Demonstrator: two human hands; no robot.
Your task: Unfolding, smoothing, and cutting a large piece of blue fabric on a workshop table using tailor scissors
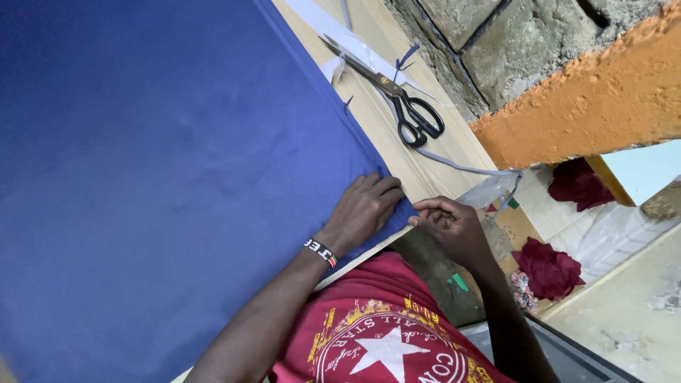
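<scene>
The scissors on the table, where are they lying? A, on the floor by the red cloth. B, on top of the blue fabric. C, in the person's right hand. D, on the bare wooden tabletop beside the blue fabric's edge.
D: the black-handled scissors lie on the bare wooden tabletop just off the edge of the blue fabric, while the left hand and right hand are at the fabric's corner, away from them.

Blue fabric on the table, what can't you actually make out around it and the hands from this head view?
- Blue fabric: its full extent, cut off by the left and top picture edges.
- Fabric corner: covered by the left hand and the right hand, so the right hand's grip is unclear.
- Scissors: blade tips blend into pale scraps.
- Wooden table: mostly hidden under the fabric.
</scene>
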